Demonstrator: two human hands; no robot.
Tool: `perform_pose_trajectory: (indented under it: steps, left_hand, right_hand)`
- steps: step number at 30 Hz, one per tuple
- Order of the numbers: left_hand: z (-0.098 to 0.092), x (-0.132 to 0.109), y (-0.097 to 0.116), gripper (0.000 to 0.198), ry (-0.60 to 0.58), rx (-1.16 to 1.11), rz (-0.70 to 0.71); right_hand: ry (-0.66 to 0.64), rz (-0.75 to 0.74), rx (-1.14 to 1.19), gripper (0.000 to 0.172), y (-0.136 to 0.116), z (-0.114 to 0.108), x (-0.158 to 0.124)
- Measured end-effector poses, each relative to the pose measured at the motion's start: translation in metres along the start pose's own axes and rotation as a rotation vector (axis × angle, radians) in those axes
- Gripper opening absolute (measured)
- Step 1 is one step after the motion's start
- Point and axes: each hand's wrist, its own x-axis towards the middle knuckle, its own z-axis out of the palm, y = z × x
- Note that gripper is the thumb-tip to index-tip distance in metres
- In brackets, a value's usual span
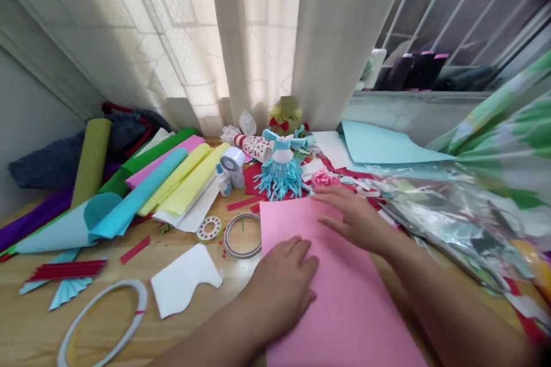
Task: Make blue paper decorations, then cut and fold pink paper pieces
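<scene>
A large sheet of pink paper [340, 309] lies on the wooden table in front of me and runs out of view at the bottom. My left hand [282, 284] rests on its left side, palm down, with the fingers loosely bent and apart. Over the far right corner of the sheet, my right hand [355, 215] is stretched out with fingers apart, holding nothing. Just beyond the far edge stands a light blue fringed paper piece [282, 175]. A roll of tape [243, 235] sits beside the sheet's left edge.
Rolled colored papers [148, 175] crowd the left. A white paper cutout [185, 281] and a larger tape roll [138, 304] lie nearer me. A glue bottle [224, 182] and small fan [233, 163] stand behind. On the right are plastic wrappers [456, 223] and scissors [447, 252].
</scene>
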Motion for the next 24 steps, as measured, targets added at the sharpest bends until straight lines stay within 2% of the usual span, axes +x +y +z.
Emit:
perform_pose_trajectory:
  steps: [3, 6, 8, 10, 13, 15, 16, 19, 21, 24]
  left_hand:
    - [0.004, -0.001, -0.003, 0.055, -0.028, -0.052, 0.003]
    - [0.002, -0.003, -0.001, 0.061, -0.067, -0.101, 0.059]
    - [-0.002, -0.002, 0.003, 0.056, -0.069, -0.123, 0.107]
    - [-0.008, 0.000, 0.005, 0.042, -0.025, -0.124, 0.114]
    - [-0.019, 0.003, -0.004, 0.025, 0.151, -0.038, -0.038]
    - [-0.027, 0.002, -0.019, 0.033, 0.241, 0.070, -0.217]
    - [-0.030, 0.000, -0.028, 0.043, 0.238, 0.116, -0.297]
    - [-0.039, -0.013, -0.055, 0.071, 0.079, 0.139, -0.474]
    - [-0.043, -0.025, -0.069, 0.068, 0.032, 0.139, -0.461]
    - [-0.046, -0.043, -0.084, 0.052, 0.066, 0.233, -0.482]
  right_hand:
    - [-0.093, -0.003, -0.108, 0.040, 0.007, 0.009, -0.001]
    - [-0.111, 0.033, -0.152, 0.043, 0.016, 0.013, -0.002]
    - [-0.130, 0.054, -0.166, 0.045, 0.022, 0.009, -0.004]
    - [-0.160, 0.083, -0.164, 0.046, 0.028, 0.004, -0.007]
    - [-0.222, 0.130, -0.095, 0.045, 0.034, -0.001, -0.012]
    - [-0.248, 0.134, -0.039, 0.042, 0.036, 0.000, -0.012]
    - [-0.248, 0.125, -0.021, 0.040, 0.036, 0.001, -0.012]
    - [-0.234, 0.113, 0.014, 0.038, 0.033, 0.007, -0.010]
    - [-0.222, 0.107, 0.034, 0.038, 0.029, 0.009, -0.009]
    - [-0.185, 0.095, 0.062, 0.037, 0.022, 0.009, -0.007]
